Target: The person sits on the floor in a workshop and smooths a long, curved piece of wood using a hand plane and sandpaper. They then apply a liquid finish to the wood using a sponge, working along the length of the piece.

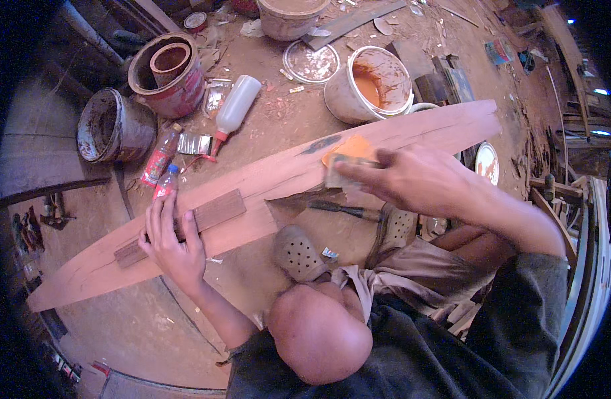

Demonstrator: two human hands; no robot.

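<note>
A long, pale reddish wooden board [425,130] with tapered ends crosses diagonally in front of me. My left hand [172,236] lies over its left part, fingers stretched and thumb apart, resting across a darker wooden strip [220,209] on the board. On the board's right half, my right hand [412,176] is closed round a flat scraper-like tool [336,171], partly hidden by the fingers. Against its far side is a bright orange patch [348,149]; I cannot tell whether this is filler or part of the tool. A dark smear [322,143] marks the wood beside it.
Beyond the board stand a white bucket of orange-brown liquid [372,86], a stained red bucket [146,83] and a dark-rimmed bucket [96,126]. A squeeze bottle [239,103] and small drink bottles [160,156] lie near its far edge. A dark-handled tool [345,210] lies by my shoes.
</note>
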